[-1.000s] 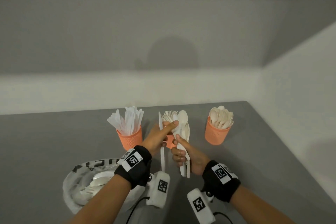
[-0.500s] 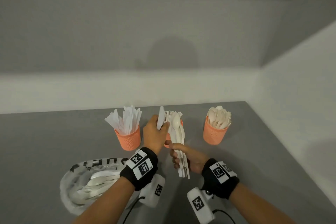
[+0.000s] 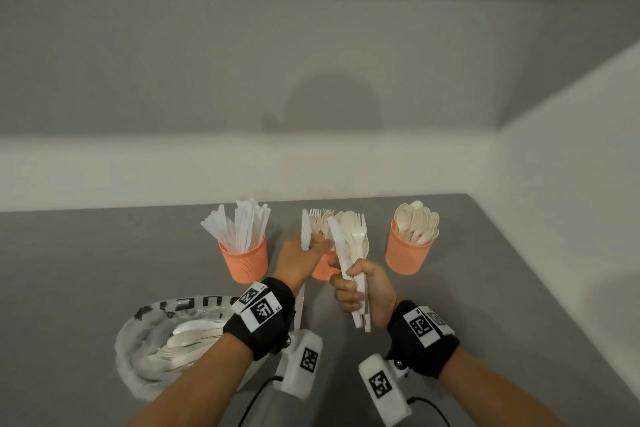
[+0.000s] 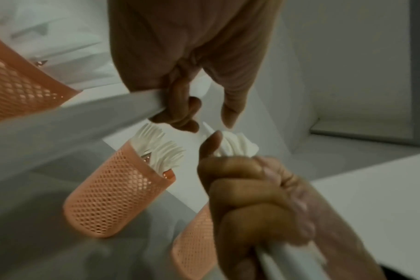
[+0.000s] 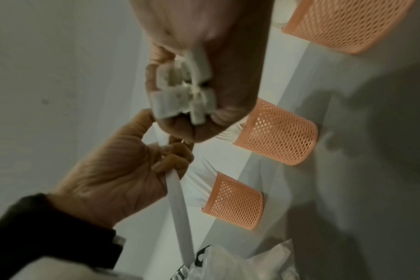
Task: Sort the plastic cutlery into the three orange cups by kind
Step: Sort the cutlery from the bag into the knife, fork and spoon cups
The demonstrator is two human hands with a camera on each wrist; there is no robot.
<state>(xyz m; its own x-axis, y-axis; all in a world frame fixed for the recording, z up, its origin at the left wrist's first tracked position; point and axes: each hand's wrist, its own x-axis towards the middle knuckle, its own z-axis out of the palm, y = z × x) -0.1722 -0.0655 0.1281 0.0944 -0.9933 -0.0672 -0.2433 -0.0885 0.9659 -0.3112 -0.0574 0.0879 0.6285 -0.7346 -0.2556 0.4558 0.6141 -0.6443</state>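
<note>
Middle cup largely hidden — hands in front

The middle orange cup [image 3: 323, 267] is mostly covered by the left hand [image 3: 300, 262]; pieces inside the bag [image 3: 145, 354] are blurred — kinds cannot be told.

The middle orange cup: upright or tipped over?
Upright. The middle orange cup stands on the table, forks sticking up from it.

A grey desk [image 3: 485, 288] fills the lower half of the frame. White walls [image 3: 311, 62] rise behind it and at the right, where a round shadow [image 3: 332, 104] falls at centre.
</note>
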